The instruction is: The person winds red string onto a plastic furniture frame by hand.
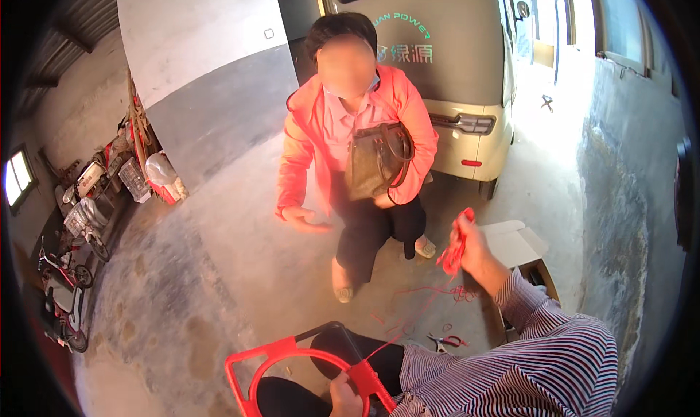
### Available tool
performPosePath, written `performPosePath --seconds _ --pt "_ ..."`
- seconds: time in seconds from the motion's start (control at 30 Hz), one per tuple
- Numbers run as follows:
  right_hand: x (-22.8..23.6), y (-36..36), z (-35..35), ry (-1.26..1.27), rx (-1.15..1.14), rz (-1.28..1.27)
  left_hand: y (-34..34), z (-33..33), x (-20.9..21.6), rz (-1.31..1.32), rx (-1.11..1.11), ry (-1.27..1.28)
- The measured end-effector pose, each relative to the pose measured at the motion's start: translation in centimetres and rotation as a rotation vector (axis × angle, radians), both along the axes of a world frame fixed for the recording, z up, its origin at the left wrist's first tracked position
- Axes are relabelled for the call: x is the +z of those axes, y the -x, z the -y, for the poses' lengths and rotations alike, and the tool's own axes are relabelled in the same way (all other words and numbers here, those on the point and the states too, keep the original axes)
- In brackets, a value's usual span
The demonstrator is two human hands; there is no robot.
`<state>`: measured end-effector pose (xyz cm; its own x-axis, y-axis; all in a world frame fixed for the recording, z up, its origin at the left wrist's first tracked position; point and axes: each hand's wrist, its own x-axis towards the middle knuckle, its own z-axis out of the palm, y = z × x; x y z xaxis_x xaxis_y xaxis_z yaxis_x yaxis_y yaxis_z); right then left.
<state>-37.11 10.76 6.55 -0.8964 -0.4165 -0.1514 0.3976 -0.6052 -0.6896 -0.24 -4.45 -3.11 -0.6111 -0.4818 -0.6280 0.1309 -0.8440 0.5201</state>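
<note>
My left hand (345, 398) is closed on the lower side of a red and black frame (293, 350) with a rounded inner edge, resting over my dark-trousered legs. My right hand (472, 248), raised and stretched out to the right, grips a bunched hank of red cord (453, 255). From the hank, a thin strand trails down to the frame's right side, where red cord looks wound closely around it. Loose loops of the same cord lie on the floor below my right hand. Pliers (450, 340) with dark and red handles lie near my right sleeve.
A person (350, 125) in a coral jacket sits facing me, hugging a brown handbag (379, 160), one hand held out. An open cardboard box (514, 245) stands by my right forearm. Behind is a small vehicle (452, 81); bikes (69, 307) line the left wall.
</note>
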Motion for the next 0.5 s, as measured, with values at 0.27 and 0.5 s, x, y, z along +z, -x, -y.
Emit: performPosePath --seconds 0.27,0.5 --pt "-7.9 -17.5 4.2 -0.43 1.452 -1.232 0.8 -1.7 7.8 0.223 0.05 0.049" --pt "-3.4 -20.3 5.8 -0.835 1.347 -1.546 0.1 -2.3 7.7 0.087 0.021 0.187"
